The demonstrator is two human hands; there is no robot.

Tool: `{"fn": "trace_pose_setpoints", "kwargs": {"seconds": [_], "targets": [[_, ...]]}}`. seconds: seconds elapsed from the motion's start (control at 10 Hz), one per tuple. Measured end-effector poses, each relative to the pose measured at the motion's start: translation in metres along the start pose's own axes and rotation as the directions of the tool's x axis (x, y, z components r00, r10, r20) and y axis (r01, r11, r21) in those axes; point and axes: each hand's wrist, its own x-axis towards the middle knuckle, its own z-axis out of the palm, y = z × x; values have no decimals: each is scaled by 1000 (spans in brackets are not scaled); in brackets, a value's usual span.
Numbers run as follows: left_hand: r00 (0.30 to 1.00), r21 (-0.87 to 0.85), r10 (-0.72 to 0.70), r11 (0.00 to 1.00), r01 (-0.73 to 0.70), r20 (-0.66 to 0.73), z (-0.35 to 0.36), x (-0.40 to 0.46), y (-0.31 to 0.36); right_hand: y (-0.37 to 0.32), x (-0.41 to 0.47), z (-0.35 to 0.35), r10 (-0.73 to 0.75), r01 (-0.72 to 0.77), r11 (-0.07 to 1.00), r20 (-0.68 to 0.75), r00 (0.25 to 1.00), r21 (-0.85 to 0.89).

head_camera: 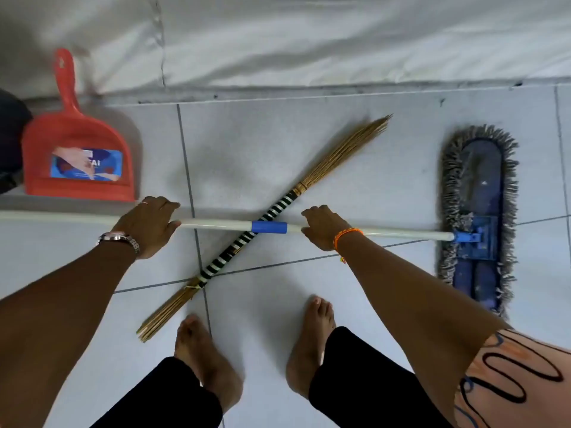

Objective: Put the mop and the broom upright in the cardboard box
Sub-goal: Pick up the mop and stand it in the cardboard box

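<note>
**Both hands down on the mop pole**

Here, well beyond my left fingertips, a red dustpan (78, 149) stands against the white sheet (309, 41). My left hand (145, 225) is curled over the white pole of the mop (216, 224), fingers (167, 205) folded across the top, thumb at the near side. Between my two hands the pole crosses over the broom (247, 239), a stick bundle with black-and-white wrapped middle lying slantwise on the tiled floor (386, 186); its far tip points up past my right fingers, its near end lies by my bare left foot (200, 353). My right hand (321, 227) grips the pole just beside its blue collar. Right of those fingers, the pole meets the blue fringed mop head flat on the tiles. The cardboard box is nowhere visible.
</note>
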Motion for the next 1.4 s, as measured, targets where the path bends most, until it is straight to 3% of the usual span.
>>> {"fn": "trace_pose_setpoints", "kwargs": {"seconds": [0.2, 0.5, 0.7, 0.9, 1.0, 1.1, 1.2, 1.3, 1.4], "targets": [[992, 137, 56, 988, -71, 112, 32, 16, -19, -3, 36, 19, -26, 49, 996, 267, 963, -80], [966, 72, 89, 991, -110, 243, 5, -15, -9, -4, 26, 16, -66, 114, 985, 322, 944, -130], [980, 194, 182, 962, -194, 76, -109, -91, 39, -12, -58, -35, -112, 137, 987, 244, 963, -89], [983, 295, 143, 950, -103, -115, -283, -174, 112, -28, -170, -137, -194, 200, 980, 160, 968, -23], [933, 328, 60, 942, 64, -355, -410, -225, 147, -52, -244, -218, -232, 230, 973, 55, 971, 29], [777, 130, -177, 940, 315, -604, -477, -256, 147, -75, -296, -275, -264, 268, 961, -63, 962, 73], [490, -610, -644, 750, 254, -588, -540, -259, 118, -114, -365, -355, -330, 366, 923, -242, 912, 119], [290, -735, -746, 656, 168, -600, -566, -236, 100, -141, -402, -399, -340, 399, 900, -290, 895, 178], [320, -811, -824, 255, -527, -467, -690, -290, 211, -182, -435, -430, -384, 458, 859, -303, 872, 228]]}}
